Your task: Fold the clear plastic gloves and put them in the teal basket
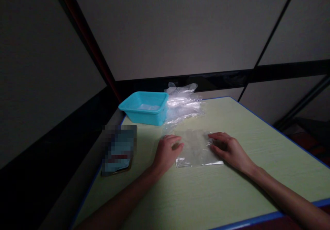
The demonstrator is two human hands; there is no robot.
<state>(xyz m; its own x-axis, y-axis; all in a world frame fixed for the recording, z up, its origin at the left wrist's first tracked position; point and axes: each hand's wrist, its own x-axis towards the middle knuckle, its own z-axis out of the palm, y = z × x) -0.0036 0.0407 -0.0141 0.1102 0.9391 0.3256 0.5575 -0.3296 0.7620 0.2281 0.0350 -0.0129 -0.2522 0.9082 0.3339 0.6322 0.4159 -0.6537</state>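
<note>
A clear plastic bag (196,151) lies flat on the pale green tabletop, its front edge catching the light. My left hand (167,153) rests at the bag's left side, fingers bent and thumb held apart from them. On the opposite side, my right hand (230,150) curves over the bag's right edge, with a gap between thumb and fingers. Both hands are open, with no grip visible on the plastic. Behind them lies a loose pile of crumpled, shiny clear plastic (183,102), some of its tips finger-like.
A turquoise plastic basin (145,116) stands at the back left, with something pale inside. Nearer, a blurred-out flat object (120,151), perhaps a phone, lies by the left edge. The table (257,175) has blue edging and meets wall panels behind and at left.
</note>
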